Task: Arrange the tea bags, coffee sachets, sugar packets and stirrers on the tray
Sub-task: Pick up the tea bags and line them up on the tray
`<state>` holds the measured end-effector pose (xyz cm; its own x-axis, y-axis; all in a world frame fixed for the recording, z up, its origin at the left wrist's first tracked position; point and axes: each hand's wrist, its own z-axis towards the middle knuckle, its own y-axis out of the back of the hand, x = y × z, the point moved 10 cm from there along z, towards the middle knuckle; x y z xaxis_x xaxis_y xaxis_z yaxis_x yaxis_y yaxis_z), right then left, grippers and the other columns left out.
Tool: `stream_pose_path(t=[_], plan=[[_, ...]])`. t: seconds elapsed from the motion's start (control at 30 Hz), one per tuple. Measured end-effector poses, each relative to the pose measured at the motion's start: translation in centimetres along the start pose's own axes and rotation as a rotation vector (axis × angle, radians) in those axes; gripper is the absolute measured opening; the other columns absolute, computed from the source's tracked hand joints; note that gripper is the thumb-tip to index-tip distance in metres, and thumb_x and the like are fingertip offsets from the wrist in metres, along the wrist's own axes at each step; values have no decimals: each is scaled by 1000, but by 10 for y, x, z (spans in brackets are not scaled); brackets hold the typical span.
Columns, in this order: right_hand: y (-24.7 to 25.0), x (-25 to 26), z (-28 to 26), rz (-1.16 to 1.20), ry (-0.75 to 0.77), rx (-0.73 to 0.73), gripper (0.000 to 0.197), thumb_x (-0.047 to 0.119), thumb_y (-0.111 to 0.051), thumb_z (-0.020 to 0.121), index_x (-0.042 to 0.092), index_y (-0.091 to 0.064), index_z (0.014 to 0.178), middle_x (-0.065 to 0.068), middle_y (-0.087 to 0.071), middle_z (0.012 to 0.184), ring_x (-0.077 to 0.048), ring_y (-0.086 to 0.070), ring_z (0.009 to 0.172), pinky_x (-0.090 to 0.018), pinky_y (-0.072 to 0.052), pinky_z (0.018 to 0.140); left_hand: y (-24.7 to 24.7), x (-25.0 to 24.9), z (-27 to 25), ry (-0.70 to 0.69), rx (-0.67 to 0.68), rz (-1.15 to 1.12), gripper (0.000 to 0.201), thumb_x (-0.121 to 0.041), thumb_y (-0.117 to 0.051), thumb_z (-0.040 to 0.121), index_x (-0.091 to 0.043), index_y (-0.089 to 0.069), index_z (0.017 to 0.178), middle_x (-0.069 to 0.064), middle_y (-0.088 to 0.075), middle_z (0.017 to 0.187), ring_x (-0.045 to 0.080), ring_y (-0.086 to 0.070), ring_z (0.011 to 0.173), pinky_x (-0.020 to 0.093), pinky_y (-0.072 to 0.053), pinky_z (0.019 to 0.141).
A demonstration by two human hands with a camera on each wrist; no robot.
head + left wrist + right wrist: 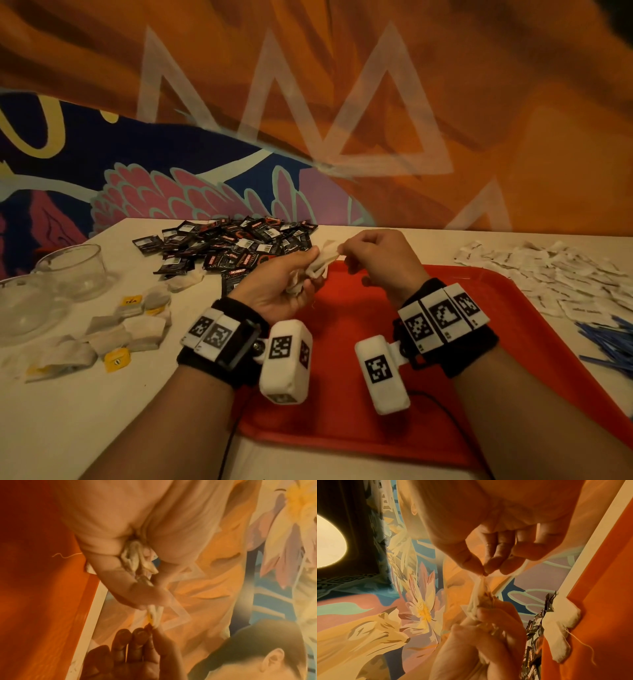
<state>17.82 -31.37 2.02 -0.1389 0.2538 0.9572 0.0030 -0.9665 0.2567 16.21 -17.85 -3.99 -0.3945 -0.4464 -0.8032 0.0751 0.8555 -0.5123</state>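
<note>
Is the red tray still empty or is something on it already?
Nearly empty. In the head view the red tray shows bare; the right wrist view shows one tea bag lying at its edge, partly on it.

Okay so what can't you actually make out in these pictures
- Tea bags bunched in the left hand: the count is hidden by the fingers, and the left wrist view is blurred.
- Print on the sugar packets: too small in the head view.
- Stirrers: cut off by the right edge of the head view.
- Red tray: its near left part is hidden by the wrists.
</note>
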Motion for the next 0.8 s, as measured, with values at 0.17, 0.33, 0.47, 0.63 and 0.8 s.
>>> stream_pose_path(t=[0.17,0.33,0.47,0.63,0.8], plan=[[14,7,1,-34,33,-40,18,16,-63,88,16,-69,71,-3,-72,78,-16,-66,75,-28,-47,58,22,-22,-3,-197,-236,223,10,-10,-55,101,-9,-65,101,7,-64,84,10,-55,56,16,-44,41],[23,14,2,-90,104,-110,13,20,-66,85,18,-68,72,-1,-74,76,-15,-73,78,-41,-58,76,3,-62,-29,-635,-375,699,5,-23,-68,94,-19,-70,93,-2,-63,92,5,-52,58,16,-41,44],[15,23,-2,-109,177,-115,11,19,-68,81,15,-68,70,0,-71,68,-18,-70,71,-47,-59,76,-30,-60,-34,-759,-219,873,21,-29,-81,81,-16,-72,94,0,-71,97,0,-57,57,18,-43,51],[5,28,-4,-81,217,-27,10,23,-69,86,18,-73,78,-1,-74,79,-17,-72,80,-41,-58,75,-17,-67,-35,-799,-334,847,11,-26,-77,86,-17,-71,88,-2,-73,90,6,-62,63,27,-48,59],[16,29,0,-38,248,-33,9,28,-77,84,24,-69,88,2,-73,90,-15,-70,88,-34,-56,73,-5,-62,-30,-702,-279,574,6,-12,-66,94,-9,-67,100,-8,-63,63,9,-46,40,22,-33,39]])
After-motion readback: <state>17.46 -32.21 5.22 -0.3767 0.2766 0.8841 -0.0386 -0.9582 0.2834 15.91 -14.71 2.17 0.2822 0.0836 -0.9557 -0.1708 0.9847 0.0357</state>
